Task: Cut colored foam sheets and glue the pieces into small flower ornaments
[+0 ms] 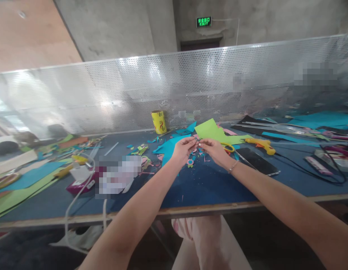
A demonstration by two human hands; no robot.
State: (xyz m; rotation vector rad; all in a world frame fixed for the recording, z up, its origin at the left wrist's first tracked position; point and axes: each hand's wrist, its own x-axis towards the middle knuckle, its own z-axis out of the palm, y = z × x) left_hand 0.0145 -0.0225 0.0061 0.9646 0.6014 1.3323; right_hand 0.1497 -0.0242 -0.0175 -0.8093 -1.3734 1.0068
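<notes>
My left hand and my right hand meet above the middle of the blue table. Their fingertips are pinched together around something small, mostly hidden by the fingers; a tiny whitish spot shows at the right fingertips. On the table just below lies a small flower-like paper cutout, pink and green, among tiny scraps. Blue sheet material spreads under and behind my left hand. Behind my right hand is a bright green sheet, and the yellow handle of scissors shows beside that hand.
A yellow roll stands against the perforated metal screen. To the right lie a black phone and a yellow glue gun with a black cord. Leftward are a purple box-like object, a white cable and paper scraps.
</notes>
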